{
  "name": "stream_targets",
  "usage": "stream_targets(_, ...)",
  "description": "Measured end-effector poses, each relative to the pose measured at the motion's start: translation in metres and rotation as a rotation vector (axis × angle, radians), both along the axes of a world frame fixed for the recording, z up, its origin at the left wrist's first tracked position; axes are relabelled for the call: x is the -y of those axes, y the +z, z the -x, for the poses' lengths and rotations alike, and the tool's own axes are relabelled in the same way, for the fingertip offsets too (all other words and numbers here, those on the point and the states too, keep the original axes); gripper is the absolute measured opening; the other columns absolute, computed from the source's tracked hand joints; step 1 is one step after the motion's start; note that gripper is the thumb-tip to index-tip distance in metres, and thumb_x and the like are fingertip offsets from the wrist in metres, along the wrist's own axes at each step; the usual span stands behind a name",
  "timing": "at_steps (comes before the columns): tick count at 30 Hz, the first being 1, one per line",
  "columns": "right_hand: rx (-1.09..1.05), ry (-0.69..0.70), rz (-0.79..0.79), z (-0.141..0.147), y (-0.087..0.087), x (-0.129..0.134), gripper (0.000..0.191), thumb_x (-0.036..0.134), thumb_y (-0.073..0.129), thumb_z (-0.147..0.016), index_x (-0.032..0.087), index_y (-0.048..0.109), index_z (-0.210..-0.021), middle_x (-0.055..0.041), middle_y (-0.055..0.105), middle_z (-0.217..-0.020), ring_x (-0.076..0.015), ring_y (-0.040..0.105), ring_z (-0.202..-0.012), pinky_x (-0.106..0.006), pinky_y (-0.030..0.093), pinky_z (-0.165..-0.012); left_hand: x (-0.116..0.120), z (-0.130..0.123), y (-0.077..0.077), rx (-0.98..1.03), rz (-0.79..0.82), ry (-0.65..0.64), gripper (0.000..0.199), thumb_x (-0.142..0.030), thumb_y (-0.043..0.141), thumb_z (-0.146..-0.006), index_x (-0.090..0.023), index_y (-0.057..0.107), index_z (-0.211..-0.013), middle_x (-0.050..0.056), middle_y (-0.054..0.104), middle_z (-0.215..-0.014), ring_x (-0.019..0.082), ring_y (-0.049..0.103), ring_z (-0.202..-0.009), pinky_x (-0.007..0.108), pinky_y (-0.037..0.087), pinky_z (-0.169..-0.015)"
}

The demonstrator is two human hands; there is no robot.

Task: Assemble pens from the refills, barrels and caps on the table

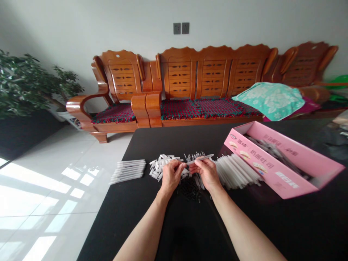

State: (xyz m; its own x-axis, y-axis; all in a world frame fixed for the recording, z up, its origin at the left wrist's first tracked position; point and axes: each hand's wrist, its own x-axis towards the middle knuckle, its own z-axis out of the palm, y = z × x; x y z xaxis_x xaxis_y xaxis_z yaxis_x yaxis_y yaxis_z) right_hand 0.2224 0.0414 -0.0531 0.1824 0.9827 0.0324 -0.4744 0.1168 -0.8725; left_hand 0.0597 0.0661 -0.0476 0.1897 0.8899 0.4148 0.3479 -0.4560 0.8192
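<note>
Between my two hands a slim pale pen [204, 157] is held above the black table, its pointed end toward the right. My left hand [173, 174] pinches its left end, and my right hand [206, 172] grips the barrel near the middle. Behind my left hand lies a heap of short white pen caps [160, 166]. Metal-tipped refills [193, 156] fan out just beyond the hands. Small black pieces [190, 190] are piled below them. White translucent barrels [237, 170] lie in a stack beside my right hand.
A row of white pens [129, 170] lies near the table's left edge. An open pink box [272, 170] with dark-looking contents stands at the right. Beyond the black table [174, 137] are wooden seats [212, 74] and a potted plant [65, 85].
</note>
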Motion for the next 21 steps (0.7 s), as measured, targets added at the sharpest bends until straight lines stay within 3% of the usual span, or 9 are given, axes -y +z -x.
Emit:
stream_targets(3, -0.001, 0.003, 0.001, 0.0003, 0.0003, 0.0001, 0.019, 0.031, 0.076, -0.076, 0.017, 0.067, -0.084, -0.0048, 0.075, -0.067, -0.0191, 0.070, -0.053, -0.030, 0.059, -0.052, -0.0007, -0.0006, -0.0015, 0.093, 0.052, -0.012, 0.025, -0.041, 0.068, -0.083, -0.016, 0.071, -0.085, 0.003, 0.065, -0.076, 0.013, 0.054, -0.062, 0.025, 0.042, -0.059)
stream_targets(6, 0.006, 0.001, 0.001, 0.0002, 0.0010, 0.0006, 0.018, 0.031, 0.075, -0.077, 0.017, 0.067, -0.084, -0.0050, 0.075, -0.068, -0.0189, 0.070, -0.054, -0.029, 0.059, -0.053, 0.0009, 0.0002, 0.0023, 0.120, 0.076, -0.008, 0.033, -0.043, 0.066, -0.084, -0.018, 0.070, -0.105, 0.004, 0.067, -0.087, 0.012, 0.054, -0.062, 0.025, 0.042, -0.059)
stream_targets(9, 0.015, 0.000, -0.004, 0.0001, 0.0011, 0.0009, 0.017, 0.030, 0.075, -0.078, 0.016, 0.067, -0.084, -0.0051, 0.075, -0.069, -0.0186, 0.070, -0.055, -0.029, 0.059, -0.053, 0.0015, 0.0020, 0.0034, 0.026, 0.043, 0.009, 0.033, -0.043, 0.054, -0.092, -0.017, 0.072, -0.085, 0.003, 0.062, -0.071, 0.013, 0.052, -0.061, 0.026, 0.038, -0.058)
stream_targets(12, 0.019, 0.002, -0.010, 0.0000, 0.0007, 0.0006, 0.018, 0.031, 0.075, -0.078, 0.016, 0.067, -0.084, -0.0054, 0.075, -0.069, -0.0188, 0.070, -0.055, -0.029, 0.059, -0.054, 0.0001, 0.0026, -0.0011, -0.013, 0.032, 0.005, 0.036, -0.043, 0.057, -0.091, -0.016, 0.068, -0.070, 0.001, 0.055, -0.059, 0.013, 0.049, -0.057, 0.025, 0.036, -0.056)
stream_targets(16, 0.015, 0.005, -0.006, -0.0003, 0.0003, 0.0002, 0.019, 0.032, 0.076, -0.077, 0.016, 0.067, -0.084, -0.0056, 0.075, -0.069, -0.0186, 0.070, -0.054, -0.029, 0.059, -0.053, -0.0002, 0.0010, -0.0024, 0.095, 0.050, -0.016, 0.024, -0.039, 0.068, -0.083, -0.017, 0.070, -0.090, 0.003, 0.064, -0.077, 0.012, 0.051, -0.060, 0.024, 0.041, -0.058)
stream_targets(19, 0.012, 0.006, -0.002, -0.0002, 0.0007, 0.0005, 0.019, 0.032, 0.075, -0.077, 0.016, 0.067, -0.084, -0.0051, 0.075, -0.069, -0.0181, 0.070, -0.054, -0.029, 0.059, -0.054, 0.0016, 0.0005, 0.0022, 0.141, 0.068, -0.029, 0.043, -0.041, 0.072, -0.080, -0.019, 0.065, -0.116, 0.005, 0.067, -0.095, 0.010, 0.050, -0.059, 0.023, 0.042, -0.057)
stream_targets(21, 0.013, 0.006, 0.002, 0.0001, 0.0010, 0.0008, 0.018, 0.032, 0.075, -0.077, 0.017, 0.068, -0.084, -0.0049, 0.076, -0.069, -0.0185, 0.070, -0.055, -0.029, 0.058, -0.054, 0.0023, 0.0010, 0.0038, 0.095, 0.047, -0.020, 0.034, -0.044, 0.064, -0.086, -0.019, 0.069, -0.108, 0.004, 0.066, -0.088, 0.011, 0.049, -0.059, 0.024, 0.040, -0.056)
